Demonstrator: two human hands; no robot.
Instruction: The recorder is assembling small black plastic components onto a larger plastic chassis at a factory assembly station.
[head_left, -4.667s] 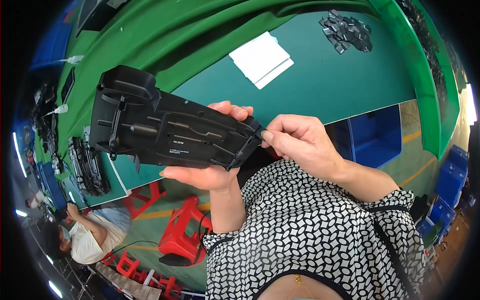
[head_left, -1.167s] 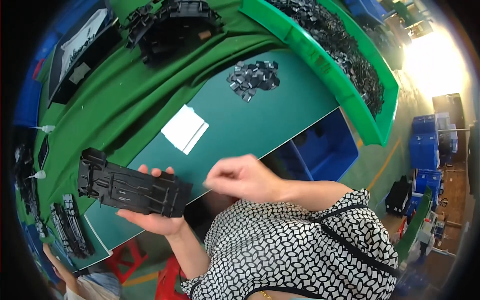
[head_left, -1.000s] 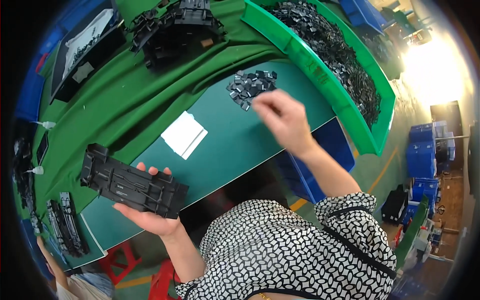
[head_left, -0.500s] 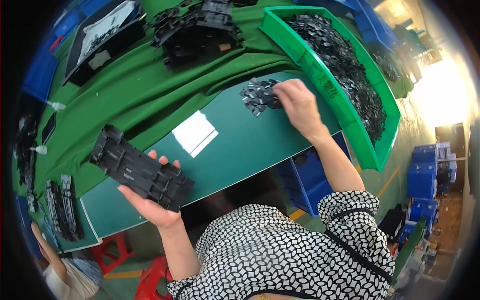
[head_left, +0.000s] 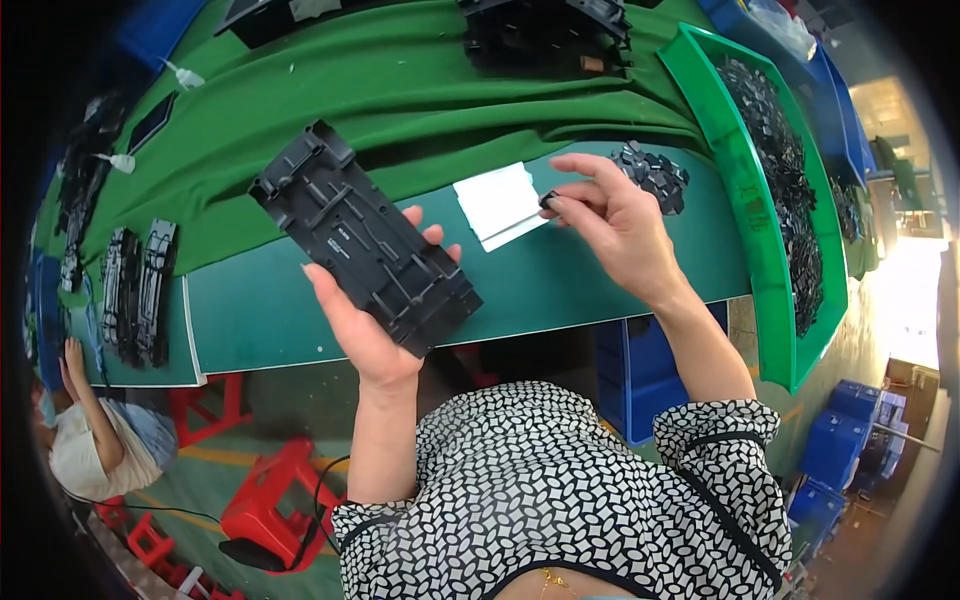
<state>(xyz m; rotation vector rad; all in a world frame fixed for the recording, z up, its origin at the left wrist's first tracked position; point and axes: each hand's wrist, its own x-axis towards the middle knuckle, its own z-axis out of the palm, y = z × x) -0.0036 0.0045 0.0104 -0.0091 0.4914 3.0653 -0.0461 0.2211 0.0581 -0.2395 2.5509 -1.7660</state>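
My left hand (head_left: 375,325) is closed around a long black plastic housing (head_left: 355,240) with ribs and raised clips, held tilted above the table. Between the thumb and fingers of my right hand (head_left: 625,225) is a small black clip (head_left: 548,201). It is too small to make out in detail. That hand is to the right of the housing and apart from it. Behind it, a loose pile of small black clips (head_left: 655,178) lies on the green tabletop. A white sheet (head_left: 497,205) lies on the table between the housing and my right hand.
A long green bin (head_left: 752,215) full of small black parts stands at the right. More black housings (head_left: 545,35) sit on the green cloth (head_left: 400,100) at the back. Several narrow black parts (head_left: 138,295) lie at the left, near a co-worker's arm (head_left: 85,405). Red stools (head_left: 275,505) stand below.
My right hand has left the pile and come left toward the housing, with a small clip in its fingers. The left hand still holds the housing. The whole view has shifted.
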